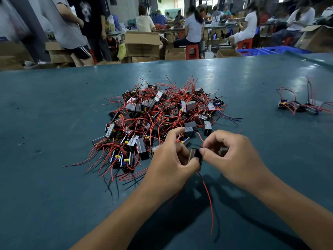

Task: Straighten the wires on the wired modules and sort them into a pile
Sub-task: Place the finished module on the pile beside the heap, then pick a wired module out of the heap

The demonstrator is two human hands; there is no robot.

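While my left hand (173, 157) grips the module (195, 156) above the surface (54, 123), near the heap (158, 120), my right hand (228, 152) pinches its wire (207, 192). Pulling too hard could tear the wire from the module.

Both hands, left (173, 156) and right (232, 156), pinch one module (195, 154) above the counter (54, 141); tangled heap (158, 120) behind (small sorted group (302, 105) far right).
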